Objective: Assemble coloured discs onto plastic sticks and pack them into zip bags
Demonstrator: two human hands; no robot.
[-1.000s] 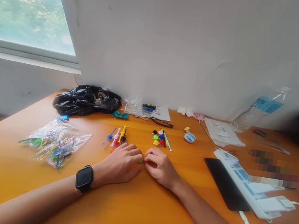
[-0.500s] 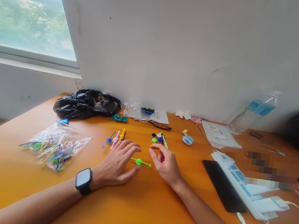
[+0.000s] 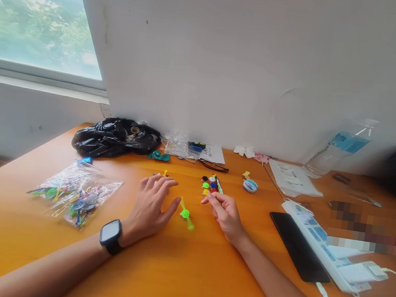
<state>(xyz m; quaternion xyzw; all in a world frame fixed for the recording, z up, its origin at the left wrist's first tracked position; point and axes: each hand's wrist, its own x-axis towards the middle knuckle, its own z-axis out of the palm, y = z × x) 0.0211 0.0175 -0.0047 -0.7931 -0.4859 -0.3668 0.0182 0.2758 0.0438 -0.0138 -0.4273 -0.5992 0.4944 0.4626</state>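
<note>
On the wooden table lies a green plastic spinner toy (image 3: 184, 214) with a round hub and two long arms, their ends smeared by motion. My left hand (image 3: 152, 206) is open just left of it, fingers spread and thumb near one arm; it holds nothing. Behind those fingers, several spinner pieces (image 3: 165, 172) are mostly hidden. My right hand (image 3: 223, 214) is closed to the spinner's right, thumb and index fingertips together beside a yellow disc (image 3: 206, 192). Whether anything is pinched there I cannot tell. Green (image 3: 206, 185), black and white discs and coloured sticks lie just beyond.
Clear bags of colourful parts (image 3: 82, 200) lie left. Along the wall are a black plastic bag (image 3: 115, 138), papers and a tilted bottle (image 3: 339, 147). A round tin (image 3: 250, 185), a phone (image 3: 297, 245) and a power strip (image 3: 321, 246) with cables are on the right.
The green spinner has turned from lying crosswise to pointing nearly away from me. My left hand has drawn slightly left, and my right fingertips have come together, moving slightly right.
</note>
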